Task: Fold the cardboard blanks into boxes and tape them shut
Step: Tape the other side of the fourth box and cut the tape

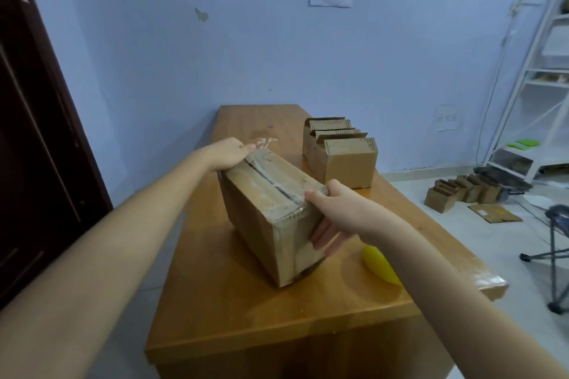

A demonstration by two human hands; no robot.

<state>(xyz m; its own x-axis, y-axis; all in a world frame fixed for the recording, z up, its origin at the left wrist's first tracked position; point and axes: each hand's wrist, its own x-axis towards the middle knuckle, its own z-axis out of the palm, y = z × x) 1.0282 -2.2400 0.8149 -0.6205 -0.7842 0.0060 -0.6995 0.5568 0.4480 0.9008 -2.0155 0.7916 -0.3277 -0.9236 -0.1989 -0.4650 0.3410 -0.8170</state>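
Box [271,218] on tabletop [234,311], tilted. My left hand [228,154] presses tape [268,142] over far edge to stick it; right hand [335,209] grips near end, steadying box.

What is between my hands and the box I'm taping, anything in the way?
Nothing visible. The left hand is already on the far end of the box, where a loose tail of tape sticks up. The right hand holds the near end.
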